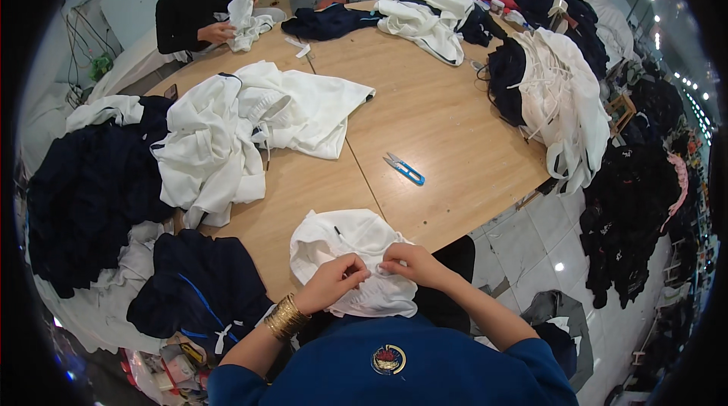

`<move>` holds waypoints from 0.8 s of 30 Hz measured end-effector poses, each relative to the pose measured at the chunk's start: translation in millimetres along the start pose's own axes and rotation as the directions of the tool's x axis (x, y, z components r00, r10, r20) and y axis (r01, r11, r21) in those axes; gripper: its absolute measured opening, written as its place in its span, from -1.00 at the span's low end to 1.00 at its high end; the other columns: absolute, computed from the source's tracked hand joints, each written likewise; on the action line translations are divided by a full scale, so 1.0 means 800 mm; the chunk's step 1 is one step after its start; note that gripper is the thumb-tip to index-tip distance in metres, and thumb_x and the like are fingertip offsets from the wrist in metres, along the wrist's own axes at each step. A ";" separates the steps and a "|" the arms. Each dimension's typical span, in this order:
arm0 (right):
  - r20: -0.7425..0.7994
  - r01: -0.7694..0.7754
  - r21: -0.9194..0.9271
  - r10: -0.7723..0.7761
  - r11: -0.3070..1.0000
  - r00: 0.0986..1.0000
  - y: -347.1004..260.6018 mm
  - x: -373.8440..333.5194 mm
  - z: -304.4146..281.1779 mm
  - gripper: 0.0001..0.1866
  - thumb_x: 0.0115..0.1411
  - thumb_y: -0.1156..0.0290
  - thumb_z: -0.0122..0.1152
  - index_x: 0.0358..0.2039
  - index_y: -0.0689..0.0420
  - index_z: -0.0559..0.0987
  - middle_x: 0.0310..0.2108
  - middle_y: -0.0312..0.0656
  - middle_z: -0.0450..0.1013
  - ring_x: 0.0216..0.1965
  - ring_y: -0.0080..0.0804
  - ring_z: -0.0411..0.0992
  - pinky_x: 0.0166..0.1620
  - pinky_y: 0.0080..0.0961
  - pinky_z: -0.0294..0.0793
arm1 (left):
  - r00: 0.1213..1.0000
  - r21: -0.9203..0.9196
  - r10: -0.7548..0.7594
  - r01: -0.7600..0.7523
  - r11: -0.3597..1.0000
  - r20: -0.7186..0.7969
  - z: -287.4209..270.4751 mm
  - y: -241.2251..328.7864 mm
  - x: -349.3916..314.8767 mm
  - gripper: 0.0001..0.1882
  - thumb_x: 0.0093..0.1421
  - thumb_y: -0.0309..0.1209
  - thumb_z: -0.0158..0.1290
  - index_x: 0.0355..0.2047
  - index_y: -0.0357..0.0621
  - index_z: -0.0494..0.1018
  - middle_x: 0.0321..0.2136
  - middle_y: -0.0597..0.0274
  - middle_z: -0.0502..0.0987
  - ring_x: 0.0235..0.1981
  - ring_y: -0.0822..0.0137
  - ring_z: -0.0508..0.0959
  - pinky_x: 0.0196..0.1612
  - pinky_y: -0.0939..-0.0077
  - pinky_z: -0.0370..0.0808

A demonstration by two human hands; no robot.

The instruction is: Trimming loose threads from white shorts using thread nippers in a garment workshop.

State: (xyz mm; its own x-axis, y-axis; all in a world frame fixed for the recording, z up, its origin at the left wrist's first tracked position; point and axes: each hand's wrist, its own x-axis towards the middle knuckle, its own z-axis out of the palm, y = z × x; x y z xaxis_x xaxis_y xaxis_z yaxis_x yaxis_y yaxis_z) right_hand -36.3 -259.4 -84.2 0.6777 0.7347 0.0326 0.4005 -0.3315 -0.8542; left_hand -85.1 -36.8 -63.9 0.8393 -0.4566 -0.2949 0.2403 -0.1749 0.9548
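Note:
A bunched white garment (350, 230) lies at the table's near edge and hangs toward my lap. A short dark piece shows on its upper left part. My left hand (341, 275), below a gold cuff bracelet (287, 317), is closed in a pinch on the cloth. Close by on the right, my right hand (409, 265) also pinches the white garment, fingertips pressed together. Any small thing between the fingers is too small to make out. Beyond the garment lie blue-handled thread snips (404, 169) on the wooden table (425, 118).
White garments (227, 133) are heaped left of centre, beside dark navy clothes (91, 186). A navy garment (205, 277) with a blue stripe sits near my left arm. White clothes (561, 95) hang off the right edge. Across the table, a person (189, 15) handles white cloth.

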 end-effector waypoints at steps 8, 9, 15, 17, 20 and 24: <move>-0.513 0.065 0.526 0.255 0.848 0.820 0.024 0.002 0.008 -0.86 0.17 0.44 0.05 -0.44 0.25 0.50 -0.45 -0.24 0.45 -0.36 -0.57 0.41 -0.23 -0.65 0.36 | 0.894 0.641 0.412 -0.215 0.737 -0.173 0.041 -0.018 0.040 -0.46 0.06 -0.26 0.13 -0.01 -0.27 0.25 -0.12 -0.07 0.34 -0.05 0.02 0.33 -0.01 0.27 0.30; -0.557 0.140 0.635 0.324 0.760 0.764 0.021 0.001 -0.004 -0.89 0.14 0.47 0.06 -0.45 0.23 0.49 -0.44 -0.22 0.46 -0.36 -0.54 0.42 -0.24 -0.63 0.37 | 0.880 0.714 0.435 -0.181 0.676 -0.189 0.039 -0.026 0.051 -0.43 0.05 -0.21 0.13 -0.04 -0.32 0.25 -0.14 -0.09 0.34 -0.08 -0.01 0.34 -0.04 0.25 0.31; -0.471 -0.126 0.716 0.608 0.687 0.639 0.037 -0.055 -0.075 -0.87 0.09 0.40 0.15 -0.43 0.19 0.45 -0.49 -0.19 0.47 -0.44 -0.42 0.44 -0.35 -0.51 0.40 | 0.934 0.845 0.315 -0.027 0.534 -0.169 0.036 -0.028 0.063 -0.33 -0.03 -0.03 0.14 -0.11 -0.37 0.30 -0.18 -0.06 0.37 -0.13 0.00 0.37 -0.13 0.22 0.32; -0.492 -0.350 0.477 0.575 0.806 0.654 0.036 -0.053 -0.050 -0.80 0.07 0.34 0.19 -0.39 0.19 0.46 -0.51 -0.18 0.46 -0.46 -0.44 0.43 -0.36 -0.53 0.39 | 0.941 0.886 0.293 0.013 0.463 -0.167 0.042 -0.028 0.072 -0.30 -0.08 0.08 0.13 -0.17 -0.33 0.35 -0.21 0.01 0.38 -0.16 0.09 0.38 -0.15 0.25 0.28; -0.376 -0.619 0.209 0.646 0.757 0.664 0.053 -0.060 -0.011 -0.61 0.00 0.21 0.31 -0.26 0.22 0.50 -0.53 -0.17 0.45 -0.50 -0.47 0.39 -0.37 -0.54 0.38 | 0.934 0.887 0.324 -0.015 0.461 -0.152 0.044 -0.037 0.078 -0.31 -0.11 0.07 0.15 -0.18 -0.30 0.34 -0.23 0.04 0.37 -0.17 0.10 0.37 -0.12 0.24 0.22; -0.367 -0.399 0.410 0.549 0.820 0.751 0.069 -0.038 0.017 -0.62 0.01 0.29 0.32 -0.23 0.25 0.47 -0.52 -0.26 0.45 -0.50 -0.62 0.36 -0.39 -0.65 0.35 | 0.969 0.845 0.192 0.032 0.534 -0.159 0.047 -0.029 0.072 -0.29 -0.08 0.05 0.15 -0.06 -0.24 0.32 -0.12 0.05 0.36 -0.05 0.07 0.34 0.01 0.15 0.17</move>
State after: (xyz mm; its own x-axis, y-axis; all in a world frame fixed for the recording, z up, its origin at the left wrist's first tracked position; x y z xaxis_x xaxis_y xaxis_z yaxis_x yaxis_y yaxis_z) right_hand -43.3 -291.8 -139.6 0.9552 0.1518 -0.2540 -0.1950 -0.3228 -0.9262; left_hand -60.3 -91.8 -104.7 0.9363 -0.3375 -0.0967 -0.2562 -0.8451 0.4692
